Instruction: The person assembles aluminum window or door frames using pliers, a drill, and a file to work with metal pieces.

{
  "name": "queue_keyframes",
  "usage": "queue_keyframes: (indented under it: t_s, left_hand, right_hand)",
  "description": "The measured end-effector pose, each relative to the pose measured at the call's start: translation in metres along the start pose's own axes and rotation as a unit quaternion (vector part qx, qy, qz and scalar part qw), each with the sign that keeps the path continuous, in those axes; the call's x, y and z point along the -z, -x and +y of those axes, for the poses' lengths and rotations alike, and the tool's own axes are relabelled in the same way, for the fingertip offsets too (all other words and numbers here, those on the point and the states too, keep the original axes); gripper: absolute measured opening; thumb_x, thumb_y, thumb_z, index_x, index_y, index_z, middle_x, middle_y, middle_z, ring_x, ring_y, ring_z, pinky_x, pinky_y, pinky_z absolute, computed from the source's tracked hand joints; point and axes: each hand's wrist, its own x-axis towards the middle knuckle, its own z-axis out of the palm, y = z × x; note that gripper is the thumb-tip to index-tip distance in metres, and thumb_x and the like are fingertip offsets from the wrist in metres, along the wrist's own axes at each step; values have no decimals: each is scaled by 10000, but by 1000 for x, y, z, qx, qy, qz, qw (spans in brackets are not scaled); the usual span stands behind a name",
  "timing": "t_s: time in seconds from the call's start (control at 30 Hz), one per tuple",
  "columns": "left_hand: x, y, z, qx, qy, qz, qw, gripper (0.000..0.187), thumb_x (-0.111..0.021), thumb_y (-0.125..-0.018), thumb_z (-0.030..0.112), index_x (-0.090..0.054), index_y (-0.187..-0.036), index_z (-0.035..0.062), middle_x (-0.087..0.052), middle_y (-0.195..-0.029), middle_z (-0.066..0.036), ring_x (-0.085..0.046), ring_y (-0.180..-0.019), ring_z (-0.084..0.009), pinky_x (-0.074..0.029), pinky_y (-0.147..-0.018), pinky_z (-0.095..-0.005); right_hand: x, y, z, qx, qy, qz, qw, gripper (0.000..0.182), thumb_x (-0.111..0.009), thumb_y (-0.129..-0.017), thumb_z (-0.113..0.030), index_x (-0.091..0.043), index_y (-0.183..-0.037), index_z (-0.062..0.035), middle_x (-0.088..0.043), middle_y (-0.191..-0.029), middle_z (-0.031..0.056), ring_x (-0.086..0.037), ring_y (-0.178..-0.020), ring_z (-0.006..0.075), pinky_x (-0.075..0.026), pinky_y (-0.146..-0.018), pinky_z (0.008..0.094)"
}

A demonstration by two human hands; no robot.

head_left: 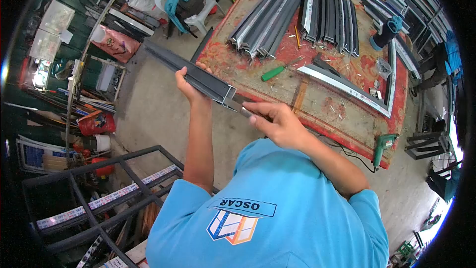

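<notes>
My left hand (188, 88) is wrapped round a long dark grey metal profile (210, 85), which slants from the upper left down toward my chest. Its cut end, a bare silvery edge with hollow channels, faces my right hand (282, 125). Pinched in those right fingers is a flat metal tool that looks like a file (237, 103), lying against or very close to the cut end. Its grip is mostly hidden by my hand. On the table beyond lie a green-handled screwdriver (272, 73) and a mitred corner frame (342, 88).
Several grey profiles (267, 17) lie stacked on the worn red table (317, 114), beside a second bundle (329, 20). A dark bottle (386, 34) and a green power tool (384, 149) are at the right. A dark metal frame (134, 173) stands at my lower left.
</notes>
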Motion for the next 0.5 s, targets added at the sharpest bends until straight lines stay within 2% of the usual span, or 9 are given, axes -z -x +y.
queue_keyframes:
  t_s: [0.07, 0.13, 0.2, 0.33, 0.37, 0.43, 0.47, 0.5]
  left_hand:
    - [4, -5, -1, 6, 20, 17, 1000, 438, -474, -805, 428, -573, -908, 14, -610, -805, -117, -592, -693, -261, -502, -621, -372]
    - [7, -3, -5, 12, 42, 33, 998, 439, -478, -802, 430, -570, -912, 15, -608, -802, -117, -592, -697, -261, -502, -621, -373]
    - [4, 2, -12, 36, 2, -7, 999, 442, -481, -799, 428, -563, -927, 13, -606, -806, -119, -593, -712, -263, -501, -627, -376]
    - [11, -9, -8, 8, 21, 25, 999, 446, -484, -793, 422, -557, -938, 8, -607, -810, -125, -597, -721, -273, -503, -628, -378]
    - [13, -11, -5, -6, 30, 27, 999, 443, -486, -791, 419, -557, -937, 7, -608, -810, -128, -599, -720, -277, -504, -630, -381]
    - [15, -9, -8, -18, 37, 29, 999, 440, -488, -790, 416, -557, -935, 6, -610, -810, -130, -600, -720, -280, -505, -632, -384]
    - [14, -8, -14, 9, 29, 17, 999, 443, -486, -792, 420, -557, -937, 8, -611, -808, -128, -601, -722, -276, -504, -632, -380]
    - [10, -6, -18, 33, 23, 6, 999, 446, -483, -793, 425, -557, -939, 10, -611, -805, -125, -602, -724, -272, -503, -631, -377]
  right_hand:
    - [6, 3, -7, -21, -17, -20, 999, 402, -600, -956, -135, -564, -1311, 50, -673, -959, 87, -585, -851, 125, -490, -772, 296]
    - [18, -1, -10, -126, -48, -54, 989, 412, -603, -954, -126, -552, -1320, 55, -678, -1046, 106, -599, -924, 148, -489, -827, 306]
    - [8, -6, -8, -104, -57, -39, 992, 420, -605, -952, -131, -548, -1324, 56, -671, -1056, 99, -591, -923, 138, -486, -825, 300]
    - [7, 3, -3, -76, -81, -37, 993, 433, -609, -949, -139, -540, -1328, 59, -653, -1086, 90, -568, -944, 121, -474, -837, 293]
    - [10, 3, -6, -78, -82, -38, 993, 433, -609, -949, -139, -540, -1328, 59, -653, -1086, 90, -568, -944, 121, -474, -837, 293]
    - [16, 3, -13, -139, -74, -45, 986, 424, -607, -951, -130, -543, -1324, 60, -651, -1087, 95, -568, -959, 129, -473, -850, 301]
    - [10, -2, -5, -89, -54, -31, 994, 420, -618, -955, -146, -556, -1342, 3, -580, -883, -30, -501, -761, 39, -445, -667, 229]
    - [6, -4, 4, -89, -52, -30, 994, 420, -618, -955, -146, -556, -1342, 3, -580, -883, -30, -501, -761, 39, -445, -667, 229]
